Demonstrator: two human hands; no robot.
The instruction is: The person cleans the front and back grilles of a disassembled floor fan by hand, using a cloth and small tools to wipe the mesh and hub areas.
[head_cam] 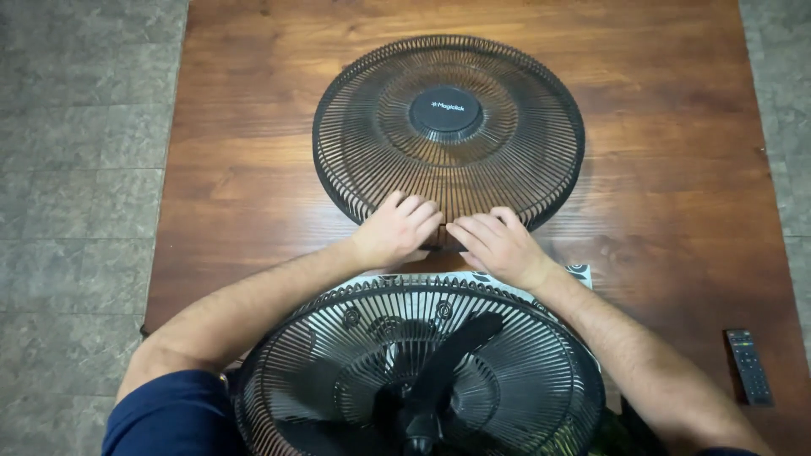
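A round black front fan grille [372, 127] with a dark centre cap lies flat on the wooden table [676, 169]. My left hand [394, 232] and my right hand [498, 245] rest side by side on its near rim, fingers curled over the wires and fingertips almost touching. Close to me, below my forearms, stands the fan's rear grille [524, 371] with black blades [448, 355] inside it.
A black remote control [748, 366] lies near the table's right front corner. A printed white sheet [578, 272] shows under the rear grille. Grey stone floor [76, 169] lies left and right of the table.
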